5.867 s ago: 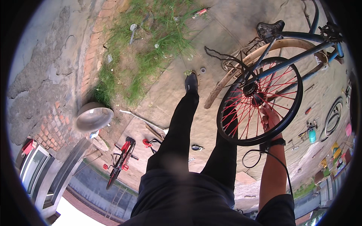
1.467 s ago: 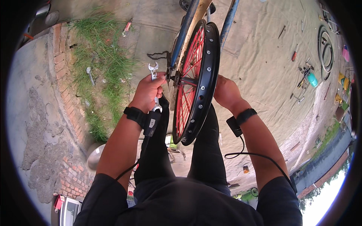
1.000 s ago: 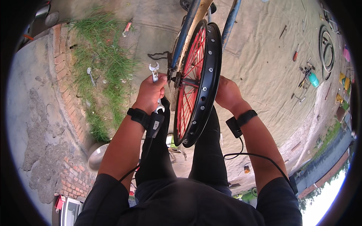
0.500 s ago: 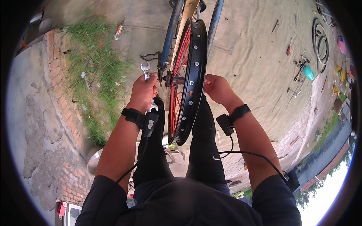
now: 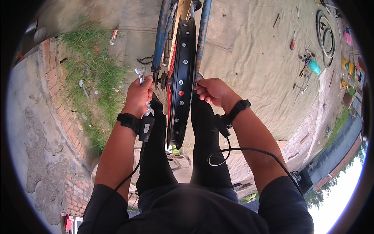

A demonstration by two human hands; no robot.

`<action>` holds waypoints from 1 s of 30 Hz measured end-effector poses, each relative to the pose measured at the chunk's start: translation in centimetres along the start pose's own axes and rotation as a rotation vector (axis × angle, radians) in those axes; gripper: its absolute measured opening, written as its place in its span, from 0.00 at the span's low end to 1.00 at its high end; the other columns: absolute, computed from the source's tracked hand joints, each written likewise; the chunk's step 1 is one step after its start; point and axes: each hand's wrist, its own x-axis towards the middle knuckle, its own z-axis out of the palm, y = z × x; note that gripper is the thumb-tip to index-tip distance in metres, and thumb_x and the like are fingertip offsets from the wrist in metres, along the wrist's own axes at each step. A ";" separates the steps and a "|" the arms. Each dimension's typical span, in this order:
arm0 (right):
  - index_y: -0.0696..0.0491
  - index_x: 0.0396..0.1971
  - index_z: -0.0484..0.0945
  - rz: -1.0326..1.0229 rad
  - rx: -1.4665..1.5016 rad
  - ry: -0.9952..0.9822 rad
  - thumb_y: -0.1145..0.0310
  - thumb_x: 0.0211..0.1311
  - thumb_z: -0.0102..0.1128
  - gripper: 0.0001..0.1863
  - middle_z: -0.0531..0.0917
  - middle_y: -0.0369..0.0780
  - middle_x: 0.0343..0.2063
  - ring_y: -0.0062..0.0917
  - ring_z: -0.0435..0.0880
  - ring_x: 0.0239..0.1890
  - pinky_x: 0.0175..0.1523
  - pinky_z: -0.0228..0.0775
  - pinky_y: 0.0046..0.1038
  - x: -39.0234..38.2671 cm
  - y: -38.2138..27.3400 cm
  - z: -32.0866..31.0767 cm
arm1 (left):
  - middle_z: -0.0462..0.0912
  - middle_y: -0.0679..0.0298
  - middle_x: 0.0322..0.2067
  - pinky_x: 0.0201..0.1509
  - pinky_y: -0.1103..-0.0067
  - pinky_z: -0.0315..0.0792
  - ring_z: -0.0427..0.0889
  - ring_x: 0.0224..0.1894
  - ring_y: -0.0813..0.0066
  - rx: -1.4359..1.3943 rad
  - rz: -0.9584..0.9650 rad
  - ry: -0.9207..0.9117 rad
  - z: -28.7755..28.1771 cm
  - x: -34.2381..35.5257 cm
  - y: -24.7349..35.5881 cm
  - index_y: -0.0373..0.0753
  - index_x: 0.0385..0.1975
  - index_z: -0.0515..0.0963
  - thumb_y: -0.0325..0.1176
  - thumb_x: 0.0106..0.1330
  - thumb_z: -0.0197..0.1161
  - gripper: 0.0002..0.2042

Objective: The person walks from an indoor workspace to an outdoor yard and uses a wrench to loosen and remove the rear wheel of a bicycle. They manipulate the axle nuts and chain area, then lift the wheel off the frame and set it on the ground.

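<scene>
A bicycle wheel with a bare black rim (image 5: 183, 58) and red spokes (image 5: 169, 92) stands nearly edge-on between two worn blue frame tubes (image 5: 161, 35). My left hand (image 5: 138, 94) is closed round a silver wrench (image 5: 141, 73), its open jaw pointing up beside the axle end and hub parts (image 5: 163, 80). On the wheel's other side, my right hand (image 5: 214, 90) has thumb and forefinger pinched by the right frame end, the other fingers loosely curled. What lies in that pinch is too small to make out. My black-trousered legs flank the wheel's lower part.
Grass (image 5: 93, 58) and a brick edging (image 5: 50, 74) run along the left, with another wrench (image 5: 83, 89) in the grass. A cloth ground sheet (image 5: 249, 78) spreads right, bearing a screwdriver (image 5: 292, 43), a teal bottle (image 5: 313, 67), loose tools and a tyre (image 5: 326, 37).
The wheel has swung from a slant to nearly straight edge-on, hiding most spokes. My right hand has turned, showing its curled fingers. The whole scene sits slightly further left in view.
</scene>
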 end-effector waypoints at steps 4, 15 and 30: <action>0.58 0.34 0.78 -0.003 0.058 0.013 0.63 0.75 0.57 0.13 0.81 0.37 0.25 0.21 0.79 0.18 0.17 0.64 0.22 0.1 0.3 0.2 | 0.76 0.68 0.30 0.23 0.83 0.63 0.69 0.22 0.85 0.009 -0.018 0.011 -0.1 0.1 -0.2 0.40 0.39 0.76 0.41 0.72 0.67 0.11; 0.57 0.34 0.78 -0.066 0.166 0.014 0.64 0.74 0.57 0.11 0.81 0.37 0.25 0.21 0.79 0.19 0.20 0.68 0.21 0.2 1.0 0.6 | 0.75 0.70 0.27 0.23 0.83 0.62 0.68 0.22 0.85 -0.005 0.009 0.001 0.1 0.2 -0.3 0.41 0.36 0.76 0.39 0.73 0.66 0.10; 0.55 0.33 0.78 -0.132 0.090 -0.004 0.61 0.73 0.59 0.12 0.82 0.35 0.25 0.20 0.81 0.20 0.21 0.69 0.22 0.1 1.5 -0.1 | 0.74 0.71 0.24 0.30 0.84 0.65 0.67 0.25 0.86 0.530 0.270 0.089 -3.3 -1.4 -1.4 0.39 0.53 0.80 0.52 0.79 0.51 0.22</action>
